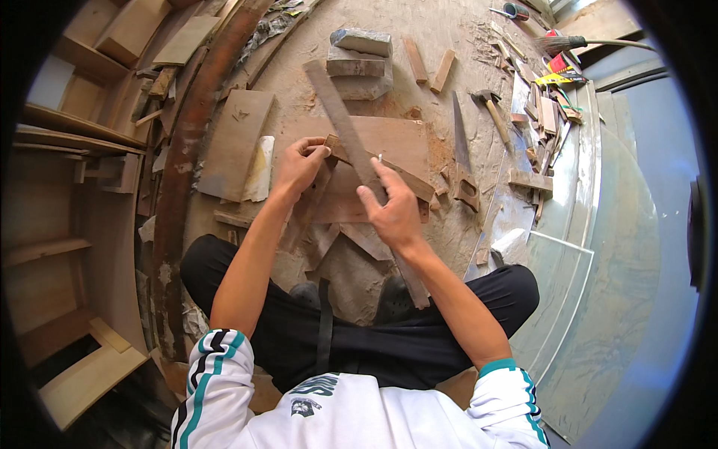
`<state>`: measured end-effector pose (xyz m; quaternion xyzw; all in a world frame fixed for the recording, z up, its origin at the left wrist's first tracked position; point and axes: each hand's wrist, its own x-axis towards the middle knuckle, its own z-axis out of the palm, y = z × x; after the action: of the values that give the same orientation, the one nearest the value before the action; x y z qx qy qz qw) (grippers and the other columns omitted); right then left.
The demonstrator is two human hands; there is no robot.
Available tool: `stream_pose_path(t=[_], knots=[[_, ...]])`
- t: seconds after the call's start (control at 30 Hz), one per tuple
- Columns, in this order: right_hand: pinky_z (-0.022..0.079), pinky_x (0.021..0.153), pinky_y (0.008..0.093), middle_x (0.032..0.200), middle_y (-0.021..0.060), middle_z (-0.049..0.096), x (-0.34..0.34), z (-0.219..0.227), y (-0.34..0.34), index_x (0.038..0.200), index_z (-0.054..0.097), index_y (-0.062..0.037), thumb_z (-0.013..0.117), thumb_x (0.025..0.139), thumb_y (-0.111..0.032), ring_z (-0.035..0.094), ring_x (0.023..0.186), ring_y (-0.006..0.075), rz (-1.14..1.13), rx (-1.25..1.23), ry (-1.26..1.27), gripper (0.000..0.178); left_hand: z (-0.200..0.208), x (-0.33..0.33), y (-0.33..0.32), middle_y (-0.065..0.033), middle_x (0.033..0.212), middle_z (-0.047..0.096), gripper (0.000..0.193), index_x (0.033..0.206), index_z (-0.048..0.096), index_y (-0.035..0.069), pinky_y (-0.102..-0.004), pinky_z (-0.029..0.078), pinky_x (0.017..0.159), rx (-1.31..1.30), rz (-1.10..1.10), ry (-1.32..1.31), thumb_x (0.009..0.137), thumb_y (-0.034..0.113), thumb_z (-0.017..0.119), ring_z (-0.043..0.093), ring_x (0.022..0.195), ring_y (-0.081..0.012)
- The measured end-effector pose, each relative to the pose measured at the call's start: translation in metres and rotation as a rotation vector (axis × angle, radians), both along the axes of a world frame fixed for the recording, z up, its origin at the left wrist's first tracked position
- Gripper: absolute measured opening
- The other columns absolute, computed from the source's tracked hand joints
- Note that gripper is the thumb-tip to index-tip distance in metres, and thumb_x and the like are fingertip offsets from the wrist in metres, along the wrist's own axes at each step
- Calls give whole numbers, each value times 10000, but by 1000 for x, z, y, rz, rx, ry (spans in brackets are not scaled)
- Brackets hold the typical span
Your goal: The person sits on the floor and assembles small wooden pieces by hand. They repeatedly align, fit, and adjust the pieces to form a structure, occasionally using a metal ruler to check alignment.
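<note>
My right hand [390, 206] is closed around a long, flat wooden strip [340, 112], which slants from the far side down toward my right knee. A small white thing, too small to name, shows by its fingers. To the left, my left hand [303, 166] pinches at the end of a shorter wooden strip [407, 178] lying across a brown board [396, 135]. Another strip [308, 209] runs from beneath that hand toward me. Part of the shorter strip is hidden behind the long one.
A handsaw [465, 187] and a hammer [495, 116] lie to the right, beside piled wood scraps [548, 123]. Beyond the board stands a grey block [366, 78]. Glass sheets [598, 299] are at the right; wooden cabinets [60, 247] stand at the left.
</note>
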<state>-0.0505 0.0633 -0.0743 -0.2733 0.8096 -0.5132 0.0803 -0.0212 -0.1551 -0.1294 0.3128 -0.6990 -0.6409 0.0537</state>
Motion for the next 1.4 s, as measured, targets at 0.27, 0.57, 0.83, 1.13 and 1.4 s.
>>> stream_pose_path(t=[0.27, 0.57, 0.83, 1.13, 1.4], knots=[[455, 1086, 426, 1374, 271, 580, 26, -9, -9, 1422, 520, 41, 678, 930, -99, 566, 1281, 420, 62, -31, -25, 535, 6, -2, -11, -119, 1122, 737, 403, 1254, 686, -61, -282, 513, 892, 17, -69, -84, 947, 199, 653, 666, 1007, -156], [475, 1072, 429, 1348, 290, 603, -27, -1, 7, 1382, 551, 75, 738, 866, -129, 598, 1257, 408, -126, 58, 19, 586, 21, -4, -7, -120, 1163, 727, 419, 1261, 697, -37, -298, 482, 960, -10, -59, -188, 924, 212, 697, 646, 1082, -182], [499, 1044, 403, 1338, 229, 634, -46, -10, 21, 1407, 561, 11, 847, 759, -105, 629, 1228, 362, -71, 192, 152, 718, 26, -4, 0, -113, 1102, 748, 385, 1220, 722, -23, -292, 506, 904, -155, -58, -193, 920, 217, 694, 666, 1013, -157], [509, 1020, 404, 1314, 232, 643, -60, -17, 21, 1388, 574, 8, 879, 725, -133, 640, 1197, 371, 54, 285, 139, 744, 7, 7, 16, -195, 1119, 733, 389, 1223, 701, -24, -342, 553, 823, -488, -10, 9, 958, 259, 666, 713, 929, -231], [521, 1007, 382, 1262, 227, 683, -59, -29, 19, 1349, 621, 4, 873, 742, -148, 677, 1158, 341, 38, 312, 118, 675, 22, 21, 24, -202, 1186, 662, 513, 1290, 627, -25, -403, 513, 955, -777, -220, -53, 873, 247, 754, 648, 1077, -324]])
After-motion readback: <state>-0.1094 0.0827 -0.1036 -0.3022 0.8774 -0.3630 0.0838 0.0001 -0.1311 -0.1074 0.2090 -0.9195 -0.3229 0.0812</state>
